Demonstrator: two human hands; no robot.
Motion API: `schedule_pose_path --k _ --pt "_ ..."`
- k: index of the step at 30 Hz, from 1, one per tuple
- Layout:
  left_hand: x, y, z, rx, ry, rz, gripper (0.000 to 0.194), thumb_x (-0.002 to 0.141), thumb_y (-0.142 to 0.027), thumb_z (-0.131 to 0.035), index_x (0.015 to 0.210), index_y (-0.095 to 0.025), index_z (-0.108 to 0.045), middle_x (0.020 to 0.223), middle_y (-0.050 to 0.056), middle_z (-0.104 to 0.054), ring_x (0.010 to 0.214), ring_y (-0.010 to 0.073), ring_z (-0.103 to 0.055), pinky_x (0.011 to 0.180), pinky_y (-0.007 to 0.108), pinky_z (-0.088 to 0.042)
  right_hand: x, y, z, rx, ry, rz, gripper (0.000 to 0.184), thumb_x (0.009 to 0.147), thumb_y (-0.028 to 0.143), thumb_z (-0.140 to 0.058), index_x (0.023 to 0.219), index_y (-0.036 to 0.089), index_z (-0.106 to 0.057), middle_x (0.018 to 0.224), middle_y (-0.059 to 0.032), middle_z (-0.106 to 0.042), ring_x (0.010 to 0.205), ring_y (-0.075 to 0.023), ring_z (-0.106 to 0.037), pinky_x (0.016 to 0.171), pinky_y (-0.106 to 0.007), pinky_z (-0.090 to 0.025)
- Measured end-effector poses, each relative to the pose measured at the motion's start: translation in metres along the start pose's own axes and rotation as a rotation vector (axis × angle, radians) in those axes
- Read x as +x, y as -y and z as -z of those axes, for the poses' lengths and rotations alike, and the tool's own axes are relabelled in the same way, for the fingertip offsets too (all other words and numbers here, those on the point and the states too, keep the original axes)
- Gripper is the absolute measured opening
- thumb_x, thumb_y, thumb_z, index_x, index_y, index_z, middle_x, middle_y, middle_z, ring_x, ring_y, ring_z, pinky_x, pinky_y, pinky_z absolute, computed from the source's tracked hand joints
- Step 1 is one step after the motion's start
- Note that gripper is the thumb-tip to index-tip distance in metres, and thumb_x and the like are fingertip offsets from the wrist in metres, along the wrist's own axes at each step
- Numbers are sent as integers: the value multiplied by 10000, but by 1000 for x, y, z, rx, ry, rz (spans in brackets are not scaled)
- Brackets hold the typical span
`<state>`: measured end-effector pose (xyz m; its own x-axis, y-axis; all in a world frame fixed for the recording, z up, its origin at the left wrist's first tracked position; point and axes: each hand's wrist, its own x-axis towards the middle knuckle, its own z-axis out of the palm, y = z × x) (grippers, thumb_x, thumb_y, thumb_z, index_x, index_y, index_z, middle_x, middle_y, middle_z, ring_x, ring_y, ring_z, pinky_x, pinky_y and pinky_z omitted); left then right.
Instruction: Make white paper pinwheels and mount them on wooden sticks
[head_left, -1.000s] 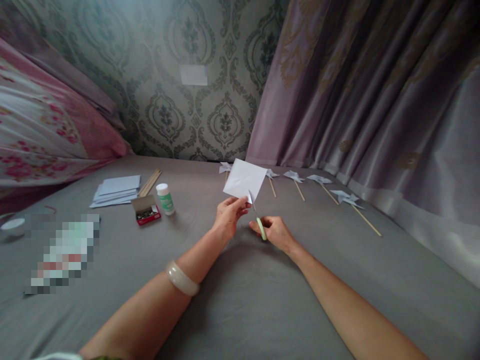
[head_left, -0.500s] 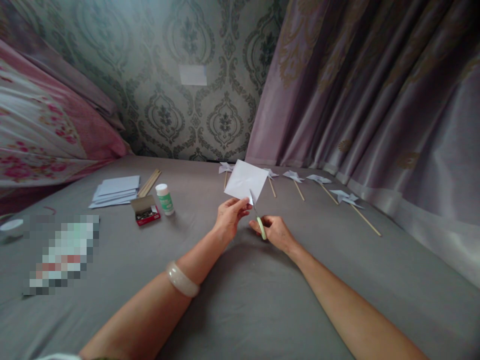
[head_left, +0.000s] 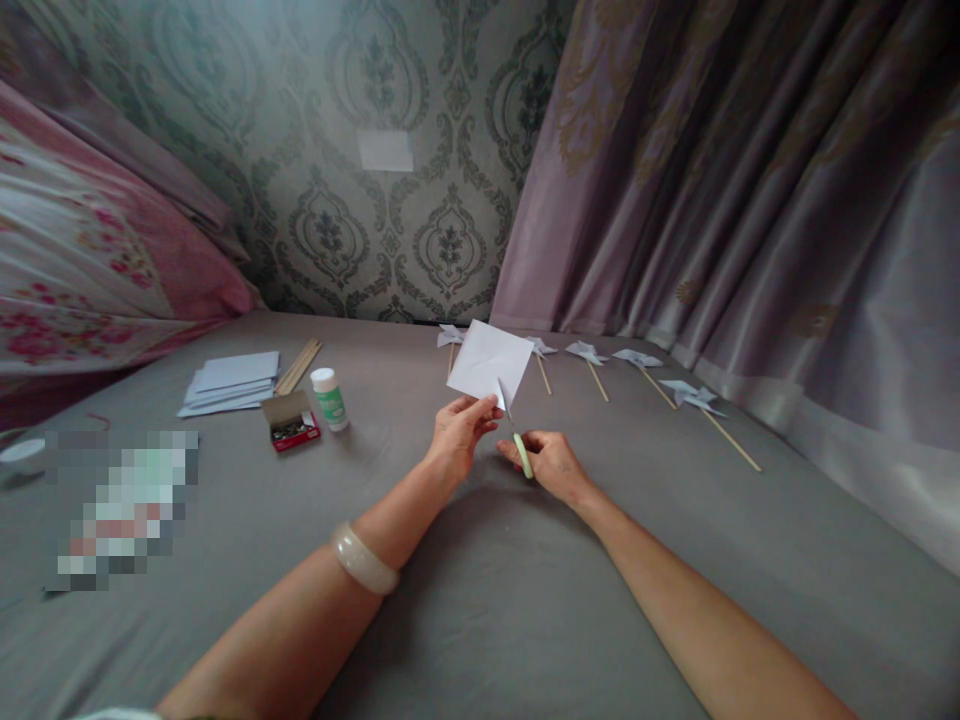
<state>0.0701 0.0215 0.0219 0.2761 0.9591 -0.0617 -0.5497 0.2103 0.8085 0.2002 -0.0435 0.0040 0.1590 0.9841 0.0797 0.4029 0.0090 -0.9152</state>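
My left hand [head_left: 459, 432] pinches the lower corner of a white square of paper [head_left: 487, 361] and holds it up over the grey sheet. My right hand [head_left: 551, 465] is closed on the green handles of small scissors [head_left: 515, 432]. The scissor blades point up and touch the paper's lower corner, just right of my left thumb. A pale bangle [head_left: 364, 560] sits on my left wrist.
On the grey bed sheet [head_left: 487, 600] lie a stack of white paper sheets [head_left: 231, 382], wooden sticks [head_left: 298, 365], a small glue bottle [head_left: 330, 398] and an open red box of pins [head_left: 294, 422]. Several finished paper pinwheels [head_left: 694, 395] on sticks lie along the curtain [head_left: 750, 200]. A floral pillow [head_left: 82, 260] is at left.
Almost nothing differs; the paper has shifted very slightly while the scissors stay at its lower corner.
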Motion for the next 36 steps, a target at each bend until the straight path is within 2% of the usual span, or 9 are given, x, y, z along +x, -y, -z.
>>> schedule_pose_path --k 14,22,26,32,36 --pt "0 0 0 -1 -7 7 243 533 -245 -822 601 -115 -628 602 35 -629 594 108 -597 582 226 -431 0 3 0 8 -3 -18 490 584 620 -709 518 165 -539 490 31 -486 482 -84 -374 467 -238 -285" --pt "5 -3 5 -16 -34 -29 276 504 -263 -828 625 -126 -621 620 19 -623 606 101 -594 583 217 -431 -2 -2 -1 -119 58 44 432 668 568 -671 579 157 -576 541 22 -525 532 -97 -425 512 -233 -317" --pt "13 -7 11 -31 -100 -62 307 489 -273 -826 614 -149 -575 595 -7 -598 591 96 -579 558 208 -410 -2 -5 0 -120 -56 83 409 677 564 -666 634 162 -606 571 16 -556 560 -107 -459 543 -234 -349" --pt "15 -5 13 21 -107 -35 248 504 -247 -768 578 -170 -544 552 -44 -522 510 70 -492 501 199 -374 10 -6 11 160 -256 -15 524 570 613 -713 811 150 -665 645 -4 -597 592 -129 -497 563 -256 -388" --pt "16 -2 14 13 -111 -13 172 521 -197 -714 595 -170 -561 597 -36 -543 519 69 -488 531 207 -421 13 -3 17 311 -340 -65 569 497 616 -750 798 140 -674 640 -2 -587 584 -120 -469 557 -261 -373"
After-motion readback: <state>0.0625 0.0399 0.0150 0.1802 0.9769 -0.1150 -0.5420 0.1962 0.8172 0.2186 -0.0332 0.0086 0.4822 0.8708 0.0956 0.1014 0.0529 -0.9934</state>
